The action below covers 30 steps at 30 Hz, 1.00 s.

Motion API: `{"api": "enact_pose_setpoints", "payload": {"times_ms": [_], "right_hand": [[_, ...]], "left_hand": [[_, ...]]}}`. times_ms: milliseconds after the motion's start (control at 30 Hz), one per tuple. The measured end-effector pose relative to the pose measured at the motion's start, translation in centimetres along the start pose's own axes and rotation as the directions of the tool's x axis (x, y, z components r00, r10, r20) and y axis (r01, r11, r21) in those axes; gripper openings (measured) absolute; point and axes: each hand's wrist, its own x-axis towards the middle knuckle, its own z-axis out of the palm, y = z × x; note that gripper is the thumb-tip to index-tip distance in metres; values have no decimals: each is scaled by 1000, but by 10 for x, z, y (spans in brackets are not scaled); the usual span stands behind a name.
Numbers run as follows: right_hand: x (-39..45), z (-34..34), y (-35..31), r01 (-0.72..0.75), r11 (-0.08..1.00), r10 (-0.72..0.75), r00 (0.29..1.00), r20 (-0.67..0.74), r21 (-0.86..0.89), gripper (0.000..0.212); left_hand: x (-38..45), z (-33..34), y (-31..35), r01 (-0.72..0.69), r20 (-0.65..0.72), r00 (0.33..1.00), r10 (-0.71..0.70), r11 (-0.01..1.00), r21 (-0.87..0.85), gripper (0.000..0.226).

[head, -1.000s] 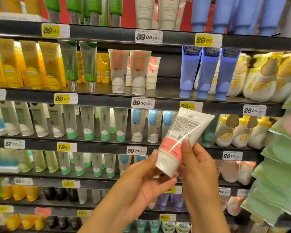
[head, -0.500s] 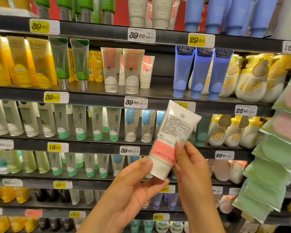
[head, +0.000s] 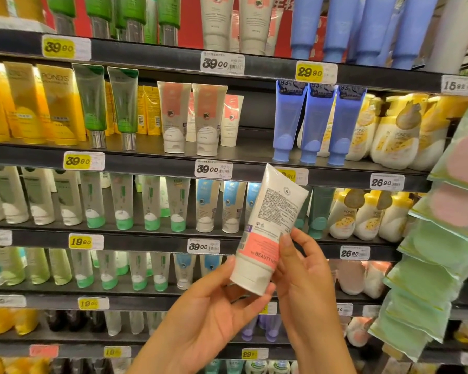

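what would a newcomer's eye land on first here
A white tube with a coral band sits centre frame, tilted, its printed back facing the camera. The left hand holds it at the cap end and the right hand at its side. Behind run packed shelves, with yellow tubes upper left, blue tubes upper right and green packs hanging down the right edge.

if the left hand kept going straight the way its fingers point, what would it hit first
The white and pink tube: the left hand points up and right, and its fingers touch the tube's cap end. Just past that, it seems, is the right hand, which pinches the tube higher up.
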Motion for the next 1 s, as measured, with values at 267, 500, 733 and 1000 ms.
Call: {"api": "enact_pose_setpoints", "payload": {"times_ms": [267, 500, 733, 1000], "right_hand": [[1, -2, 4, -43, 988, 55, 995, 78, -147, 52], [0, -5, 10, -86, 994, 80, 993, 84, 64, 42], [2, -13, 15, -111, 980, 102, 993, 63, 163, 37], [-1, -19, 15, -166, 985, 171, 980, 105, -48, 31]], "left_hand": [[-1, -3, -1, -104, -166, 974, 157, 951, 291, 51], [-3, -1, 3, 48, -104, 994, -47, 999, 12, 38], [-1, -2, 0, 39, -130, 991, -36, 999, 18, 30], [3, -9, -8, -149, -166, 951, 262, 856, 494, 43]]}}
